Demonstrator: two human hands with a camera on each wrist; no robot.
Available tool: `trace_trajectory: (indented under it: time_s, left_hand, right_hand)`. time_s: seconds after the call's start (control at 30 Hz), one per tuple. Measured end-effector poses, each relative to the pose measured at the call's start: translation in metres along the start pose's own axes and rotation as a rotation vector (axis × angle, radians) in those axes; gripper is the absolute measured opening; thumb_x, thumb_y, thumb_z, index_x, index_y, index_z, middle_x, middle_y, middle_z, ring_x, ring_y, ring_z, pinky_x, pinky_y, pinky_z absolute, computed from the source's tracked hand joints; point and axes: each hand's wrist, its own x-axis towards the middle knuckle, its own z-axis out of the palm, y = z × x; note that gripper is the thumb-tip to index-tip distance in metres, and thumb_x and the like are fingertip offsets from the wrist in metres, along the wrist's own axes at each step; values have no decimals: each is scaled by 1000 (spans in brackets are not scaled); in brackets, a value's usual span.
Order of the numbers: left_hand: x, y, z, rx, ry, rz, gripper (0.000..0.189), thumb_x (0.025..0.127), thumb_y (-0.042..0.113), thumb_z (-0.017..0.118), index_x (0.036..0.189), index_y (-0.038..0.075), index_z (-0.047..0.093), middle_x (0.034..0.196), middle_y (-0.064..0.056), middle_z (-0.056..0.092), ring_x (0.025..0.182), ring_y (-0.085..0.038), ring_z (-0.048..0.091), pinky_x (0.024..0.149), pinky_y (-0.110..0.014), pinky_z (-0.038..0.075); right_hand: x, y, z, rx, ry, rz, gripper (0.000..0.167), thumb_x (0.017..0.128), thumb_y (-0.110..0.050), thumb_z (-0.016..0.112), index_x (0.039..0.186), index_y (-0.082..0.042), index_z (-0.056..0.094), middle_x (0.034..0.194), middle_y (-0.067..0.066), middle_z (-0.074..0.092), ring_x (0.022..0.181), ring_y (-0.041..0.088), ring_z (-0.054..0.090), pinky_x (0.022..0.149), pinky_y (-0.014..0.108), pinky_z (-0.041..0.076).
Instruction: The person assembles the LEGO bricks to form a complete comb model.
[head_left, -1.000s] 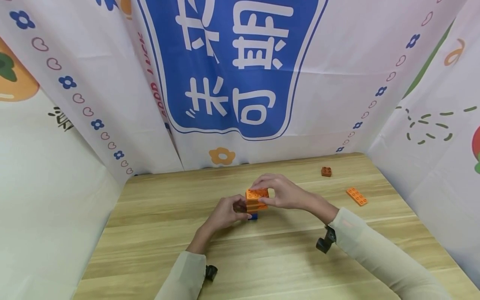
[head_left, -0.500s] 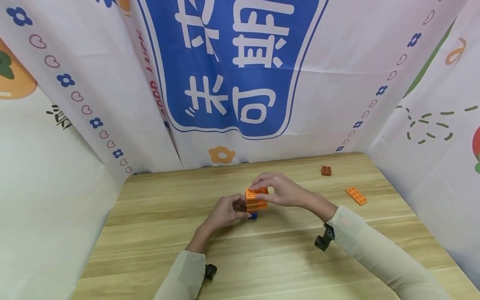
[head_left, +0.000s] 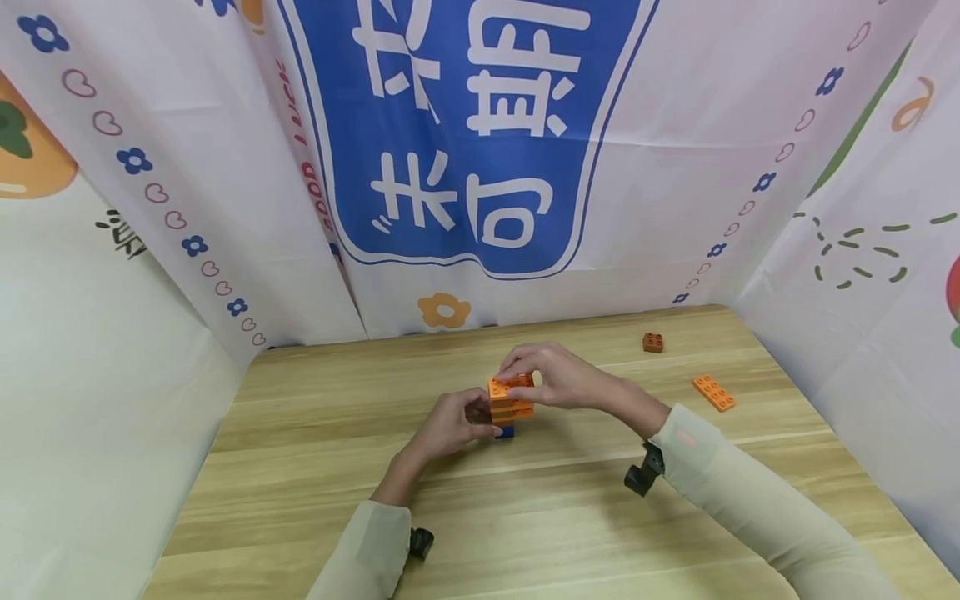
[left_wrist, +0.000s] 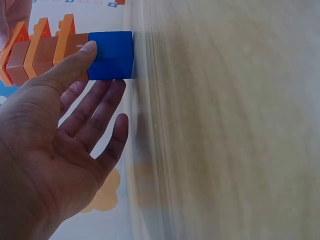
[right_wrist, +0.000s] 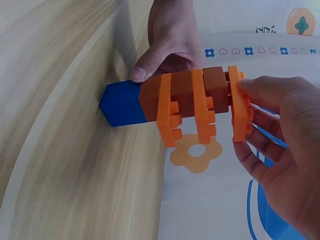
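A tower of toy building bricks stands on the table between both hands. At its base is a blue block (right_wrist: 121, 104), with brown bricks (right_wrist: 216, 89) and orange plates (right_wrist: 163, 110) alternating above, the plates jutting out to one side. My left hand (head_left: 450, 425) holds the tower low down, its thumb on the blue block and its fingers round the far side. My right hand (head_left: 561, 377) pinches the topmost orange plate (right_wrist: 240, 110). That plate sits slightly tilted, and studs show in a narrow gap between it and the brown brick below.
Towards the back right of the wooden table (head_left: 570, 517) lie a loose brown brick (head_left: 653, 342) and a loose orange plate (head_left: 713, 392). Printed white cloth (head_left: 637, 208) hangs behind the table and along both sides.
My right hand and the top orange plate have shifted very slightly left and away from me. The left hand keeps its hold in the same spot.
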Motion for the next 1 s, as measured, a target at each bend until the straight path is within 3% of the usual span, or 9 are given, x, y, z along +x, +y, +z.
trace_trajectory:
  time_s: [0.17, 0.6, 1.0]
  left_hand:
    - [0, 0, 0, -4, -6, -2, 28, 90, 10, 86, 115, 7, 73, 110, -5, 77, 99, -17, 75, 88, -30, 62]
    - [1, 0, 1, -5, -4, -3, 28, 90, 8, 86, 115, 8, 73, 111, -5, 77, 100, -18, 75, 88, -31, 62]
    - [1, -1, 2, 6, -3, -3, 27, 90, 10, 87, 114, 9, 74, 110, -3, 78, 99, -16, 75, 88, -31, 62]
  right_hand:
    - [-1, -2, -1, -8, -15, 14, 24, 96, -14, 81, 119, -8, 81, 117, 3, 75, 107, 16, 70, 94, 32, 60]
    - [-2, -1, -4, -44, -7, -43, 24, 96, -14, 81, 118, -5, 81, 116, 5, 75, 108, 18, 70, 95, 33, 60]
    - [-2, 0, -2, -10, 6, -14, 24, 95, -15, 82, 118, -7, 81, 115, 3, 76, 107, 17, 71, 93, 32, 60]
